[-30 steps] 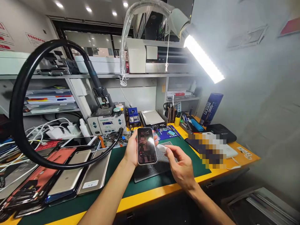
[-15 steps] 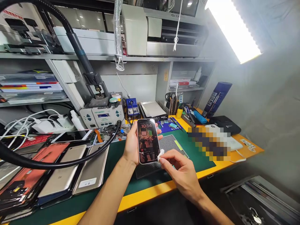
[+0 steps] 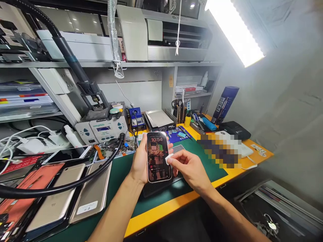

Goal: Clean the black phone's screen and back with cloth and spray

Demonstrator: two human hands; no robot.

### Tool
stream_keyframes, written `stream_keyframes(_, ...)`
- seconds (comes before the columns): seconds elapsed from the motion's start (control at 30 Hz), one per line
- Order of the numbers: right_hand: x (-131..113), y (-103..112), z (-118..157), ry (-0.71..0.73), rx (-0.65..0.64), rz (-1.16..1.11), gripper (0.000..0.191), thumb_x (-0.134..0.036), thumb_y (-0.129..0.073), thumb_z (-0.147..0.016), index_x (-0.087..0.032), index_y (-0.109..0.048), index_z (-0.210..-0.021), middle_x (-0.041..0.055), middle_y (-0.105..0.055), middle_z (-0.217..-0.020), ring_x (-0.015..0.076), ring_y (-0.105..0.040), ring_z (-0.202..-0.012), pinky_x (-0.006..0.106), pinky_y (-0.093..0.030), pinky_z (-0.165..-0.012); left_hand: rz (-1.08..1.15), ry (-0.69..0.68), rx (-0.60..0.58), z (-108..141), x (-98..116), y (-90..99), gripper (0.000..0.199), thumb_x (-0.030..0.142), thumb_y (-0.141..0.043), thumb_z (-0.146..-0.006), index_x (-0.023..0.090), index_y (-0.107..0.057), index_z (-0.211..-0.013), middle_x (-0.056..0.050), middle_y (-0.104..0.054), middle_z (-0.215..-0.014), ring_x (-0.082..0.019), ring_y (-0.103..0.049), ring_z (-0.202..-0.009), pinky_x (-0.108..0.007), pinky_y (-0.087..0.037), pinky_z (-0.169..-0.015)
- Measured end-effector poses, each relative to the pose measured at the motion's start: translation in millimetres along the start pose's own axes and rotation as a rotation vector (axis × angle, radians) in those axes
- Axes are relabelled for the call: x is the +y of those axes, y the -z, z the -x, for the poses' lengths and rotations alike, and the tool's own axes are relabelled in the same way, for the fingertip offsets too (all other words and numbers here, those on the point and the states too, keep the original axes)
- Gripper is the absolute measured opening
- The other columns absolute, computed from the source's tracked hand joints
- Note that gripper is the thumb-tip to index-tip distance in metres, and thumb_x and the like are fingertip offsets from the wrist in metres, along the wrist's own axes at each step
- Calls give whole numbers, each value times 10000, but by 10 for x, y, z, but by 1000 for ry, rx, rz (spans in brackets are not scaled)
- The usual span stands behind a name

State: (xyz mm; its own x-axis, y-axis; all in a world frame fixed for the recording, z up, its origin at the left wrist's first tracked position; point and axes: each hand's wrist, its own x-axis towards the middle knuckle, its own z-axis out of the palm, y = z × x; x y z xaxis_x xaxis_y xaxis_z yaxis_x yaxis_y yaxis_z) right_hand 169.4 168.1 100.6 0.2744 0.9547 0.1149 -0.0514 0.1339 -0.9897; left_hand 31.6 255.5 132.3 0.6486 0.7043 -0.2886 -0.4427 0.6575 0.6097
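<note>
A smartphone (image 3: 157, 158) with its lock screen lit at 10:54 lies face up in my left hand (image 3: 139, 159). The fingers wrap behind it, and some fingertips show past its right edge. Between the thumb and fingers of my right hand (image 3: 189, 168) is pinched a small white wipe (image 3: 168, 158). The wipe is at the right edge of the phone's screen; whether it presses on the glass I cannot tell. Beneath both hands lies a dark perforated pad (image 3: 157, 189) on the green mat (image 3: 199, 178), partly hidden by the phone.
Several phones and phone backs (image 3: 88, 191) lie to the left, crossed by a black hose (image 3: 75, 188). A hot-air station (image 3: 103, 129) and a tray of small parts (image 3: 113, 148) stand behind. On the right are a white device (image 3: 242, 148), a black case (image 3: 234, 129) and a blurred patch.
My right hand has moved the wipe up along the phone's right edge. The phone stays in my left hand. The view has turned slightly to the right.
</note>
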Motion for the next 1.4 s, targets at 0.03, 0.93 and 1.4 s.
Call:
stream_keyframes(0.03, -24, 2, -39, 3, 2, 17, 324, -448, -821, -749, -161, -673, -774, -1, -665, -677, 99, -551, -505, 237, -439, -491, 12, 9, -29, -3, -8, 5, 667, 655, -378, -945, 114, -688, -1184, -164, -762, -1024, -315, -732, -953, -471, -606, -816)
stream_keyframes(0.93, -206, 326, -1001, -404, -455, -302, 169, -235, -756, -780, -120, -667, -867, -81, -428, -538, 40, -273, -423, 126, -216, -354, 8, -68, -2, -95, 34, 65, 508, 509, -420, -987, 111, -662, -1189, -136, -773, -940, -248, -753, -748, -450, -634, -735)
stream_keyframes(1.4, -98, 286, -947, -321, -399, -151, 388, -506, -732, -804, -138, -705, -924, -6, -616, -649, 80, -471, -486, 176, -332, -405, 4, -64, 66, -111, 21, 46, 470, 475, -402, -995, 108, -683, -1081, -129, -773, -868, -238, -739, -692, -436, -623, -720)
